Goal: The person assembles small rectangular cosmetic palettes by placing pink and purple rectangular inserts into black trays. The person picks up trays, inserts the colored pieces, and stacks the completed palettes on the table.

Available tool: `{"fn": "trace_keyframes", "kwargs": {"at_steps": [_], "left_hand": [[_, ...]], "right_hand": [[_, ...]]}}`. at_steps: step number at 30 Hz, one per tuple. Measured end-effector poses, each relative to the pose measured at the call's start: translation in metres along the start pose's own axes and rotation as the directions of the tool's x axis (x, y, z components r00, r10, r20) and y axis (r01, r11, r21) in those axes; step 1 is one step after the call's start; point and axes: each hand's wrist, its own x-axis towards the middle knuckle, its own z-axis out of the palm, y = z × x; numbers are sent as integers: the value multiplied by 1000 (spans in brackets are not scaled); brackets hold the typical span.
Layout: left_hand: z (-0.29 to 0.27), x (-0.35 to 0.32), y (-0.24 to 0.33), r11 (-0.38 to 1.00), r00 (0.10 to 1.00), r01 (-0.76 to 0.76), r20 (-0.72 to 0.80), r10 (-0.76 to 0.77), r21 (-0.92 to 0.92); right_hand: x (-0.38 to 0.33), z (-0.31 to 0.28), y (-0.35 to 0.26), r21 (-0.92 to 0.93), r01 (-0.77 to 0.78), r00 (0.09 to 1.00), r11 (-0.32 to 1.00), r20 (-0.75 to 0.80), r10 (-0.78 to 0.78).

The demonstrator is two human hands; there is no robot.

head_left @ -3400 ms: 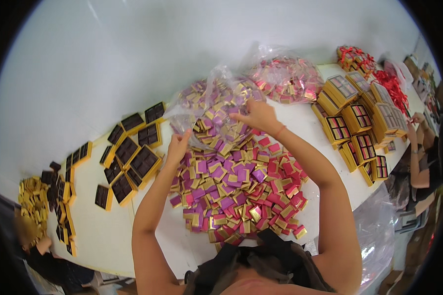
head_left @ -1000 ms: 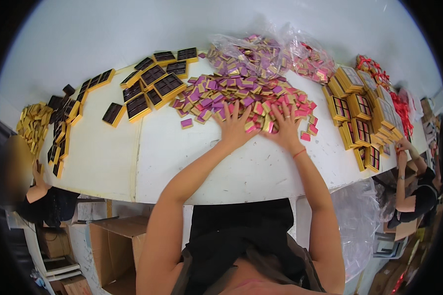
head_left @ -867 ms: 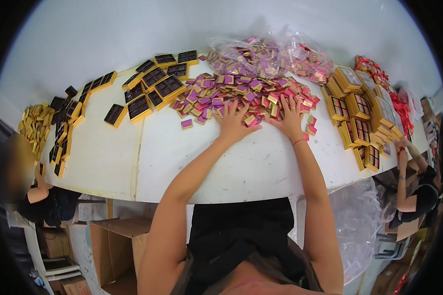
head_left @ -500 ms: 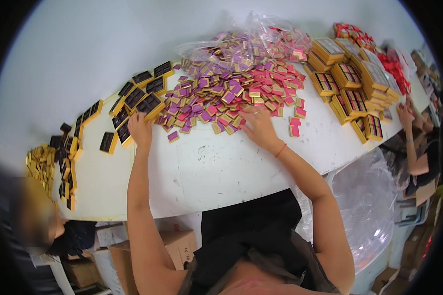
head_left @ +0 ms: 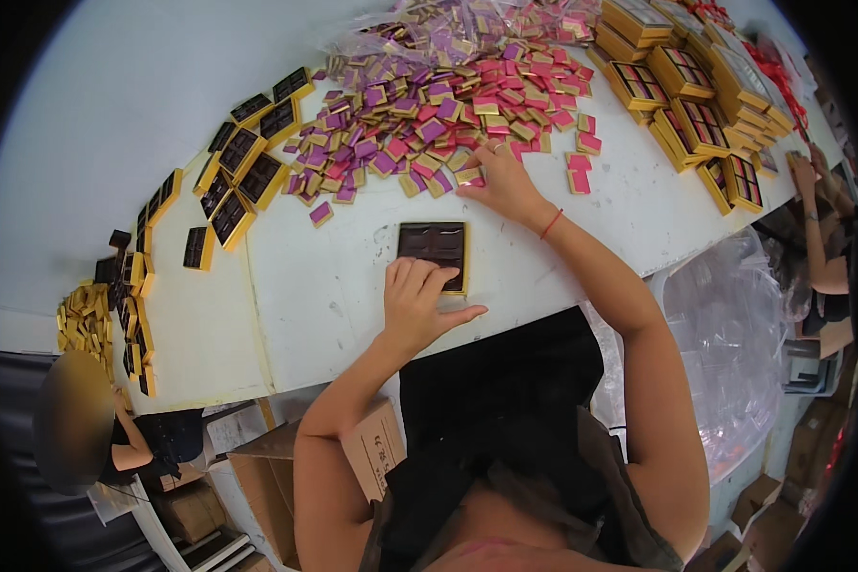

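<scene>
In front of me on the white table lies a gold-edged box (head_left: 434, 238) with a dark brown compartmented insert, its compartments unfilled where visible. My left hand (head_left: 418, 303) rests its fingertips on the box's near left part, thumb stretched out apart from it. At the near edge of a large pile of small wrapped squares (head_left: 429, 105), gold with purple or pink bands, is my right hand (head_left: 507, 183). Its thumb and finger pinch a gold-and-pink wrapped square (head_left: 469, 177). A single purple wrapped square (head_left: 321, 214) lies apart, left of the pile.
More dark-insert boxes (head_left: 243, 153) stand at the left. Filled boxes (head_left: 701, 124) are stacked at the right. Clear plastic (head_left: 372, 40) covers the pile's far side. Gold pieces (head_left: 84, 319) lie far left. Other people's hands (head_left: 806, 172) work at the right; another person sits left.
My left hand has left the boxes at the left and come to the middle, where one dark-insert box now lies. My right hand stays at the pile's edge. The view has shifted.
</scene>
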Motion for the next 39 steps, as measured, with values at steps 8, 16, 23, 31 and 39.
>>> {"fn": "trace_keyframes", "kwargs": {"at_steps": [8, 16, 23, 31, 39], "left_hand": [[-5, 31, -73, 949, 886, 151, 464, -5, -277], [12, 11, -50, 889, 914, 341, 329, -238, -304], [8, 9, -48, 958, 952, 207, 268, -151, -196], [4, 2, -39, 996, 962, 48, 264, -68, 81], [-6, 6, -44, 997, 979, -71, 189, 75, -27]], "right_hand": [[-11, -16, -15, 613, -230, 972, 756, 177, 153], [-30, -12, -60, 268, 84, 972, 960, 188, -138], [-32, -11, -70, 102, 279, 948, 955, 130, -291], [11, -21, -13, 22, 208, 975, 978, 77, -209], [20, -11, -4, -65, -42, 970, 997, 238, 56]]}}
